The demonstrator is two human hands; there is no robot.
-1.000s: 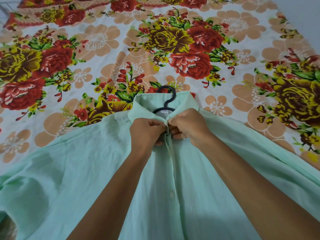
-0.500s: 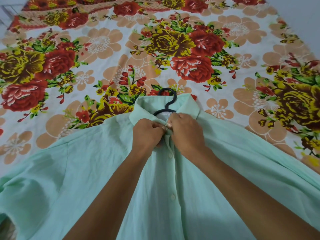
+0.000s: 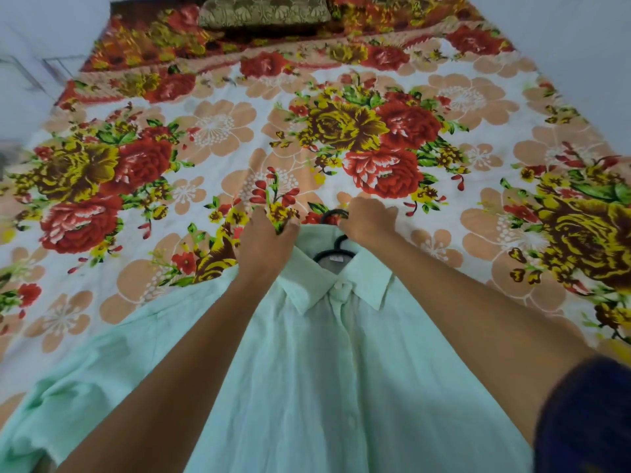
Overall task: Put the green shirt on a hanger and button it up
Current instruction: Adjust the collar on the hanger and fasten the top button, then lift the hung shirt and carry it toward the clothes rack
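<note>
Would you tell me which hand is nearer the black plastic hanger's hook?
The right hand touches the hook; the left hand sits off to its left, at the collar.

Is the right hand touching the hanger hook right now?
Touching. In the head view the right hand lies over the top of the black hanger hook, whose curve disappears under the fingers with no gap showing.

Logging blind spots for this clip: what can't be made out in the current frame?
- Hanger: head view shows only its hook and neck; the green shirt covers its arms.
- Shirt hem and lower buttons: cut off by the bottom edge.
- Right hand: fingertips hidden behind the collar; grip unclear.
- Left hand: fingers blurred.
</note>
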